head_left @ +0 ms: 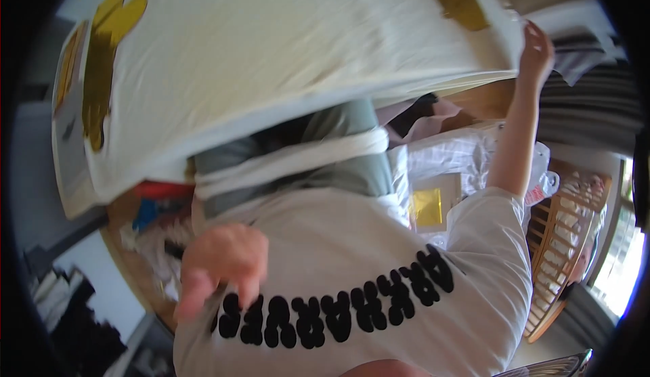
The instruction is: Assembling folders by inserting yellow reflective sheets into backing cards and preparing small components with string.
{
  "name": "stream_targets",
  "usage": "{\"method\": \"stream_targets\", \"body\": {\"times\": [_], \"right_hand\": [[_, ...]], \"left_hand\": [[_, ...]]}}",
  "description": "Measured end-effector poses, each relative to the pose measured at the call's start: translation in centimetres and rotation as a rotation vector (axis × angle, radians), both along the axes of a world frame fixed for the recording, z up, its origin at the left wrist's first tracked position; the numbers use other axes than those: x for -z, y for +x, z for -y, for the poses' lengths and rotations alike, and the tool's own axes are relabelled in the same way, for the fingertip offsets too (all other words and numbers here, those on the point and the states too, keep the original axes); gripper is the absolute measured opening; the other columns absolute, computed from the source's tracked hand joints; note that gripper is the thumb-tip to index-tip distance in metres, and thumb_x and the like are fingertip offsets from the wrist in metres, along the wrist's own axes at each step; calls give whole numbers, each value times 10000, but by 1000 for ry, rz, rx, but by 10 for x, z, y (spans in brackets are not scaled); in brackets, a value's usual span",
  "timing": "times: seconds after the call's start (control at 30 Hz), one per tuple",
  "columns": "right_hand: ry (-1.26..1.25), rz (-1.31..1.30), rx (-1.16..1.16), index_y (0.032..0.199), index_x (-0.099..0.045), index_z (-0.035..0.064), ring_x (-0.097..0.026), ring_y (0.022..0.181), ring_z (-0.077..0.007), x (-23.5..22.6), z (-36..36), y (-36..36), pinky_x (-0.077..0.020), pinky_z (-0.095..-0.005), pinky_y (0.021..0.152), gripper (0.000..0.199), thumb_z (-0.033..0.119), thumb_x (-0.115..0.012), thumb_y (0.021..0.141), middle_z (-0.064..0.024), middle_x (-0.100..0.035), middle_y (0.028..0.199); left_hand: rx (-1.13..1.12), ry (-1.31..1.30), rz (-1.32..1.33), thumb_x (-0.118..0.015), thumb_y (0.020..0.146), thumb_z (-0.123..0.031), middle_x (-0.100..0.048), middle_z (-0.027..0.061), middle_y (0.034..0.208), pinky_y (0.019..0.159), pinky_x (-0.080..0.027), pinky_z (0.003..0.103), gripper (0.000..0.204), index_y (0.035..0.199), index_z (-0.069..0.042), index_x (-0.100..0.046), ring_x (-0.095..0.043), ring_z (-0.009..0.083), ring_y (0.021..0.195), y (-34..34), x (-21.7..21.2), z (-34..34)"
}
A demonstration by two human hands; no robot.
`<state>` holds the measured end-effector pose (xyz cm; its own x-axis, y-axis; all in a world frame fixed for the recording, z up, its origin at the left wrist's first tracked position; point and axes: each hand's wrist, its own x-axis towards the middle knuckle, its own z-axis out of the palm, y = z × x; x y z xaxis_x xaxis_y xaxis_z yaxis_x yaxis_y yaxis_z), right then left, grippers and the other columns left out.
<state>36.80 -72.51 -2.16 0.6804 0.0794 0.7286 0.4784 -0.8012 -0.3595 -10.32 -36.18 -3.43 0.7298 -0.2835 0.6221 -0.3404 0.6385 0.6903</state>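
The fingers of the person's right hand (537,52) were bent at the right edge of a large cream cloth (291,32) and touched it; whether they gripped it, one cannot tell, because the fingertips were small and partly hidden. The left hand (227,258), blurred, was in front of the chest, with its fingers loosely bent and apart, and nothing was seen in it. The cloth, which carried mustard-yellow patches, spread across the upper part of the view, in front of the person, and its near edge covered part of the grey-green trousers (365,182). A white strip of fabric (298,163) crossed these trousers. Further out, to the right, there was clear plastic wrapping (450,150), then a slatted wooden rack (558,241) near a bright window (624,272). To the left, a black heap of fabric (78,319) lay well apart from the hands.
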Motion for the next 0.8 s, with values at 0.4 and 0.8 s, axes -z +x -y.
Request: {"method": "stream_targets", "body": {"times": [0.4,0.8], "right_hand": [[-201,-144,-1024,934,-681,27,-578,847,-266,103,-126,-276,-458,-343,750,86,57,-636,866,-88,-632,891],[-445,-866,-873,919,-729,51,-579,928,-285,153,-148,-265,-488,-369,796,152,180,-715,838,-90,-619,901]], "left_hand": [[136,-153,175,-570,970,-453,-682,101,916,479,-325,239,527,1380,-131,-493,-550,191,622,-3,-41,7],[111,-194,191,-614,944,-460,-665,42,817,472,-301,235,341,1161,-205,-674,-536,136,614,6,-38,-2]]}}
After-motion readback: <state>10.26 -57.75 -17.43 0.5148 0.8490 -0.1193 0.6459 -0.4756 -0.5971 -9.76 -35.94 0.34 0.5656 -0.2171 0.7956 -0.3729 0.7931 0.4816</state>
